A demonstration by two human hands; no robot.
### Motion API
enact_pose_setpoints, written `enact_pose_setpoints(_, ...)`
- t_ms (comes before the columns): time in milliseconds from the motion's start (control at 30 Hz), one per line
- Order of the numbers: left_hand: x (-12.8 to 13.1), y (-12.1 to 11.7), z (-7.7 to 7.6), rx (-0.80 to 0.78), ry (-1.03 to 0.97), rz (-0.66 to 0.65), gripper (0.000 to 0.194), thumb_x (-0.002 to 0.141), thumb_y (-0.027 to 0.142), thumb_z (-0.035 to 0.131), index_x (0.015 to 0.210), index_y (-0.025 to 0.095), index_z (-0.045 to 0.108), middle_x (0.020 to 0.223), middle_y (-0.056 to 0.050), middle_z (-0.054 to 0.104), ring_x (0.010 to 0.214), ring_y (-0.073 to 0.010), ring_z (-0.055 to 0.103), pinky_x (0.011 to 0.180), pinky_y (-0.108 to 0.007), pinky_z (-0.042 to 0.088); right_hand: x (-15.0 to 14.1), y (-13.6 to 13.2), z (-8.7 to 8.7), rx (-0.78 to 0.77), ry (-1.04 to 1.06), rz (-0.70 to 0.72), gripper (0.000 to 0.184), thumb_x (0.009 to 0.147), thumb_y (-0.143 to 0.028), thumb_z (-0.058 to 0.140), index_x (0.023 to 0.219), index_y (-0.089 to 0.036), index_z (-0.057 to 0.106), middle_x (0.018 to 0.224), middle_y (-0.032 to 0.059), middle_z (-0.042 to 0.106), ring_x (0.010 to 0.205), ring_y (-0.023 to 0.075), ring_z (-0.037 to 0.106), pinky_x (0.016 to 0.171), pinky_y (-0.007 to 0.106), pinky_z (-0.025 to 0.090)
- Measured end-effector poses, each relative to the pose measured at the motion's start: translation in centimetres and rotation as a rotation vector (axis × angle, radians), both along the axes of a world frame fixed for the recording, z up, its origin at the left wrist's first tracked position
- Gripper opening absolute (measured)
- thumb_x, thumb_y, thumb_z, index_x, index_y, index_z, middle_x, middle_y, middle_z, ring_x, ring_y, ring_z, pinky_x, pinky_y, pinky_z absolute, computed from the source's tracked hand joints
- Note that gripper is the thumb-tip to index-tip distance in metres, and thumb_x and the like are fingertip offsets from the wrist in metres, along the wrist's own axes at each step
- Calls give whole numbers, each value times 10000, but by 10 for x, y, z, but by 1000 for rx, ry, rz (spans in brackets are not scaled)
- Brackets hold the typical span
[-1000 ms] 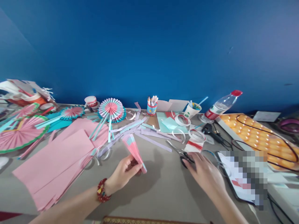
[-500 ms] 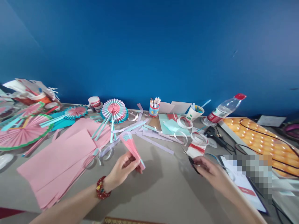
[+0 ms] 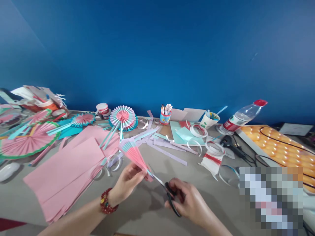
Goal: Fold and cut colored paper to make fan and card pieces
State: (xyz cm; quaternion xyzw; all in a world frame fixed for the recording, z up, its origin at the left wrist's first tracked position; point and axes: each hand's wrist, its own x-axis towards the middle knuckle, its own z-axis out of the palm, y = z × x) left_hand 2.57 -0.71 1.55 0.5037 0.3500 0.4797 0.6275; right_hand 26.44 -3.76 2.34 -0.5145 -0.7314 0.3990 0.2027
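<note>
Pinched in my left hand [image 3: 131,182] is a pleated paper fan [image 3: 134,152], pink with pale blue and lilac toward its wider end. It tilts up to the left, its folds gathered under my fingers. My right hand [image 3: 188,200] grips black-handled scissors [image 3: 173,205], fingers at the loops. Their blades reach the narrow end of the fan beside my left fingertips; whether paper lies between the blades I cannot tell. Just left of my left hand is a stack of pink paper sheets [image 3: 66,170].
Finished round fans [image 3: 122,117] lie at the back left. Purple paper strips [image 3: 167,154] spread across the middle. A pen holder [image 3: 165,117], a paper cup [image 3: 209,120], tape rolls [image 3: 199,130] and a water bottle [image 3: 242,118] stand toward the back right. An orange padded panel [image 3: 283,150] lies right.
My right hand has moved left with the scissors, from beside the tape to the fan's narrow end. The fan is spread slightly wider in my left hand. The view has shifted a little.
</note>
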Motion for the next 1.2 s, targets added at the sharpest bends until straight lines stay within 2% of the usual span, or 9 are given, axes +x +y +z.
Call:
enact_pose_setpoints(100, -2, 0, -2, 5, -5, 7, 211, 885, 356, 653, 881, 148, 619, 764, -46, 700, 721, -157, 663, 736, -274, 520, -4, 3, 2, 23, -28, 11, 289, 696, -347, 743, 750, -225, 487, 631, -78, 520, 527, 87, 378, 501, 196, 293)
enact_pose_setpoints(233, -4, 0, -4, 29, -17, 16, 200, 884, 349, 655, 894, 150, 633, 871, -57, 702, 723, -146, 661, 715, -261, 528, -5, 4, 2, 37, -55, 22, 288, 704, -379, 741, 760, -227, 503, 648, -71, 554, 533, 91, 414, 514, 201, 302)
enact_pose_setpoints(500, -7, 0, -4, 78, -22, 21, 78, 914, 260, 620, 923, 185, 642, 949, -32, 681, 762, -122, 649, 732, -235, 529, 0, 3, 0, 80, -86, 30, 283, 704, -387, 744, 827, -236, 540, 704, -50, 615, 584, 114, 514, 547, 214, 338)
enact_pose_setpoints(1200, -9, -1, -3, 76, 18, -35, 96, 937, 235, 576, 974, 175, 640, 954, -59, 688, 808, -157, 656, 787, -287, 532, 2, 5, 1, 146, -112, 20, 222, 717, -354, 728, 825, -232, 577, 698, -35, 634, 613, 129, 556, 571, 220, 350)
